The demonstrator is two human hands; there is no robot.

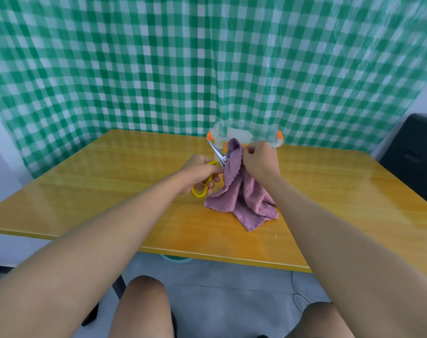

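Now you are gripping the yellow-handled scissors in your left hand, fingers curled round the handles, blades spread and pointing up toward the cloth's top edge. Your right hand is pinching the purple cloth by that raised edge, so it is hanging down with its lower folds resting on the table, just before the clear tub.

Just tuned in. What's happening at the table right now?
The left hand grips yellow-handled scissors with the blades apart. The right hand pinches the top of a purple cloth and holds it up at the blades, while its lower end lies on the yellow table. One blade is partly behind the cloth, so cutting or wiping is unclear. A clear container stands behind.
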